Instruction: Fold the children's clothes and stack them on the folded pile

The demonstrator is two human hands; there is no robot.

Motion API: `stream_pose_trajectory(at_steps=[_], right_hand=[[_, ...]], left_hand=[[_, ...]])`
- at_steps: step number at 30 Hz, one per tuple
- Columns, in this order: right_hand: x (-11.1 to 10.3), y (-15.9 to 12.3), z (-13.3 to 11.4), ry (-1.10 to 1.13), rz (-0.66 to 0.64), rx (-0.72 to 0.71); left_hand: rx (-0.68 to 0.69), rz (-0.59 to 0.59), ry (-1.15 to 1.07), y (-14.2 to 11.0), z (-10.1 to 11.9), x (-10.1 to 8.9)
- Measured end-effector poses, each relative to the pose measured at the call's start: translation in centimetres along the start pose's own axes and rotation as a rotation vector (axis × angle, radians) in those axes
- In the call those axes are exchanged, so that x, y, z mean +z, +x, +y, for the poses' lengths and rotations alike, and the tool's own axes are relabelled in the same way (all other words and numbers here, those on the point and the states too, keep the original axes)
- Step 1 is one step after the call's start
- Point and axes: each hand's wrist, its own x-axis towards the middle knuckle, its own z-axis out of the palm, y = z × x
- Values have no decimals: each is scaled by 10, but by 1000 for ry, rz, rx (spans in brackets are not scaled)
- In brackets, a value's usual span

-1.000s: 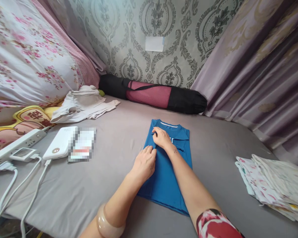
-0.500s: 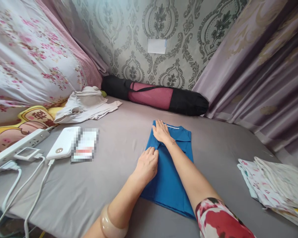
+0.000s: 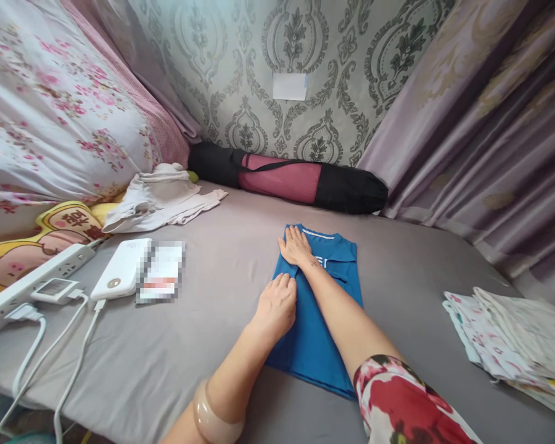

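Note:
A blue T-shirt (image 3: 312, 336) lies on the grey bed sheet with its sides folded inward and its collar at the far end. Part of a white print shows below the neckline; my right forearm covers the rest. My right hand (image 3: 296, 246) rests flat on the shirt's far left shoulder, fingers stretched out. Nearer to me, my left hand (image 3: 277, 305) is closed at the shirt's left edge, its knuckles up and a bit of the blue cloth at its fingertips. A pale bangle (image 3: 215, 416) is on my left wrist.
Folded patterned clothes (image 3: 513, 351) lie at the right. On the left are a white power bank (image 3: 123, 268), a power strip (image 3: 41, 280) with cables, a crumpled white garment (image 3: 161, 197) and a yellow cushion (image 3: 32, 246). A black and pink bag (image 3: 282, 179) lies along the wall.
My right hand has slid slightly left on the shirt's shoulder, uncovering more of the collar and the white print. My left hand stays at the left edge. The view has shifted slightly.

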Motion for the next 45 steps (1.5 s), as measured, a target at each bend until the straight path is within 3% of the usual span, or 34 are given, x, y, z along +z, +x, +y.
stream_pose_trajectory(at_steps=[3,6,17,24,30,36,41,45], right_hand=[[-8,4,-4,1,-40,18],[-11,7,-6,-11,17,-13],[5,8,0,91,98,-73],[-5,-13,6,107,220,-63],[0,-34,6,26,137,-112],[7,-36,5,33,65,-92],[-1,-36,6,155,35,-98],[-14,-49,24,264,60,-56]], left_hand=[[-7,-17,9,0,1,-1],[-22,-27,1,0,2,-2],[-35,-78,40,0,3,-5],[-10,-42,48,-1,3,-5],[23,-6,39,-1,-1,2],[35,3,51,-1,-2,3],[15,-46,73,-1,2,-4],[11,-56,91,-2,4,-7]])
